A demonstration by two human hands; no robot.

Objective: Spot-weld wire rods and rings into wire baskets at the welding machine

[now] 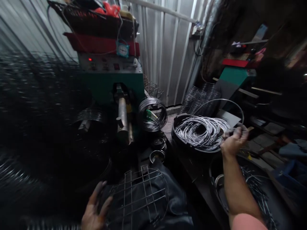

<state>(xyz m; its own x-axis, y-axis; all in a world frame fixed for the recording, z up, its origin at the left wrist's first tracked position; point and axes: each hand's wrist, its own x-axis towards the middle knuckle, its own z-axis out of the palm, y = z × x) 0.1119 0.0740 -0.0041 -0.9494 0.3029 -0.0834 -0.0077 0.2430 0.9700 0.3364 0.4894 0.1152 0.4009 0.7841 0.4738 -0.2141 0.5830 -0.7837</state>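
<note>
My right hand (233, 139) reaches out at the right, its fingers closed on a thin wire ring (224, 99) that arcs up above a round black tub (173, 134). A loose pile of similar silvery wire rings (201, 132) fills that tub, just left of the hand. At the lower left, my left hand (93, 210) is open, thumb and fingers apart. Beside it, a round wire grid (145, 198) with crossed bars lies over dark cloth on my lap. Whether the left fingers touch the grid's edge, I cannot tell.
Ahead stands a green machine (100, 84) with a metal arm (122, 115) and a bundle of wire rings (153, 115) at its side. Another black tub (212, 169) with metal pieces sits under my right forearm. Stacked wire racks (28, 95) crowd the left.
</note>
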